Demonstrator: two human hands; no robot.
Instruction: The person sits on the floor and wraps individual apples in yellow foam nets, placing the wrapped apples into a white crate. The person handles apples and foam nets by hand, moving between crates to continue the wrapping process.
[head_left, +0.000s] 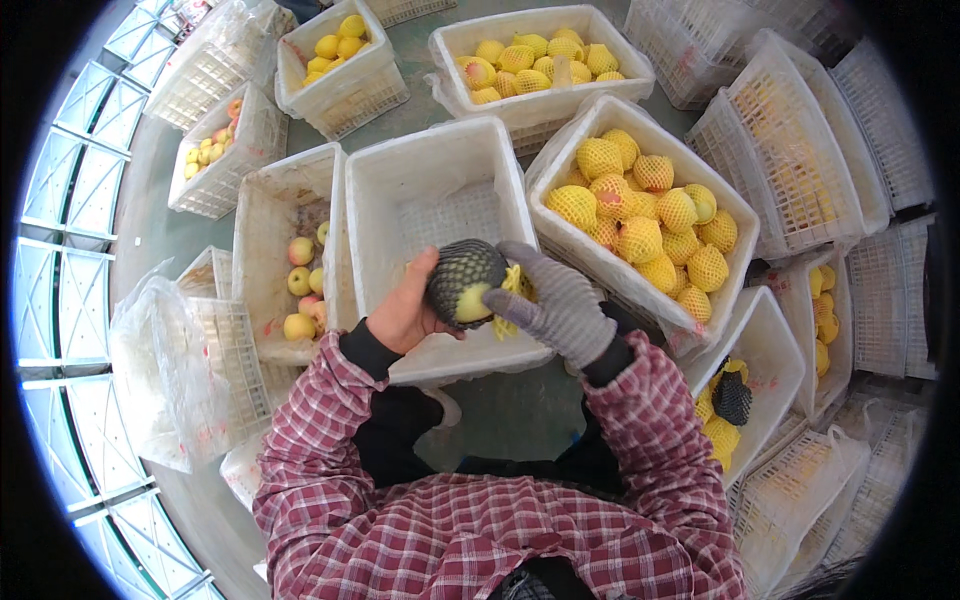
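My bare left hand (409, 304) holds an apple wrapped in a black foam net (466, 270). Pale yellow-green skin shows at the net's opening, on the side facing my right hand. My right hand (564, 304), in a grey knitted glove, grips a yellow foam net (512, 304), partly hidden by the fingers. Its thumb and fingertips reach the apple. Both hands are over the near part of a white plastic crate (442, 214) with bare walls and a slatted floor. Left of it, a lined crate (259, 255) holds several loose apples (299, 281).
At the right, a crate (731, 315) is heaped with apples in yellow nets (641, 240). Another netted load fills a crate (540, 105) ahead. By my right elbow, a crate (772, 352) contains black netting (731, 397). Crates with plastic film (169, 375) stand left.
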